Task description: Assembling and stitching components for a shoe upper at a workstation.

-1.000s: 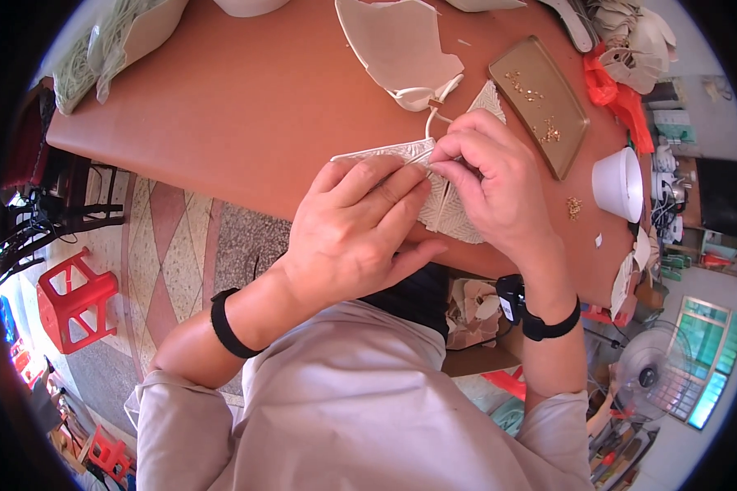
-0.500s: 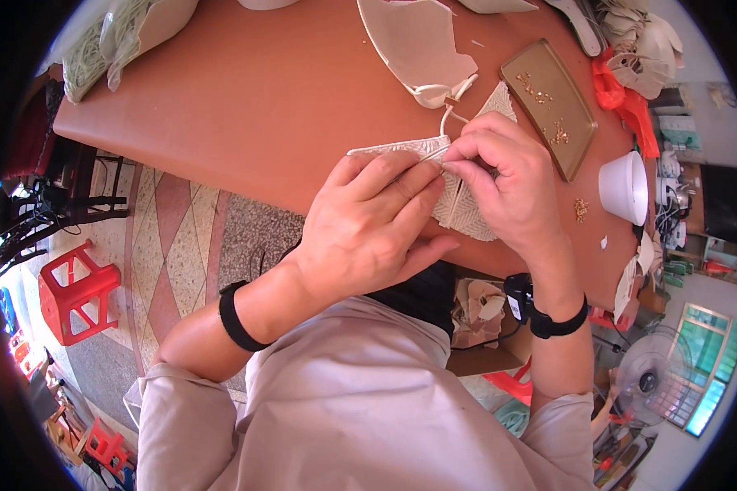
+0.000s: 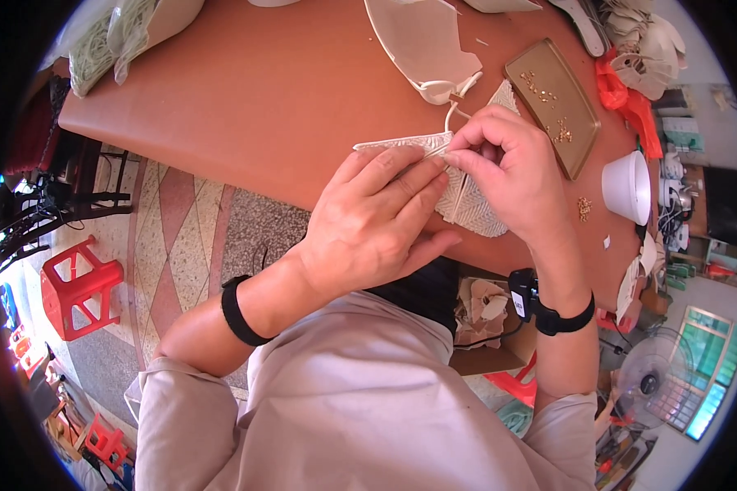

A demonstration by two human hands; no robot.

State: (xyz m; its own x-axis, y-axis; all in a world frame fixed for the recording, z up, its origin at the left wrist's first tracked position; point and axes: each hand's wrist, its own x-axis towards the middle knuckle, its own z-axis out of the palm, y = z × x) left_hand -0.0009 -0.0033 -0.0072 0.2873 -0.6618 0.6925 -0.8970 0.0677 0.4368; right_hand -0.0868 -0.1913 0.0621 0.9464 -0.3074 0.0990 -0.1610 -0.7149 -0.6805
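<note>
Got the woven piece [image 3: 477, 209] around the middle of the frame, lying on the surface [image 3: 221, 98] near its lower edge, mostly covered by the hands. Pressing down with the left hand [image 3: 377, 217], laid out flat, fingers close together and thumb sticking out toward the lower right. Can't see under the palm. Pinching a thin pale strip [image 3: 436, 152] with the right hand [image 3: 512, 176], thumb and forefinger nearly together, right beside the left fingertips. Can't make out the exact pinch point.

Would watch that pinch first: pretty tiny, so could lose the strip with just a slip of the fingertips. Could also skew the woven piece by tugging harder on the right than pressing on the left. Might set the strip crooked too, working half blind behind the fingers.

Should mind the white cord [image 3: 448, 123] just above the hands, running up to the curved piece [image 3: 426, 41] and its brown clip [image 3: 457, 97]. Could snag it with a knuckle and drag everything sideways.

Also worth noting, right of the right hand: loose gold bits [image 3: 584, 206], plus a tray [image 3: 575, 151] with more and a white bowl [image 3: 626, 188]. Could scatter the loose ones with a careless sweep.
</note>
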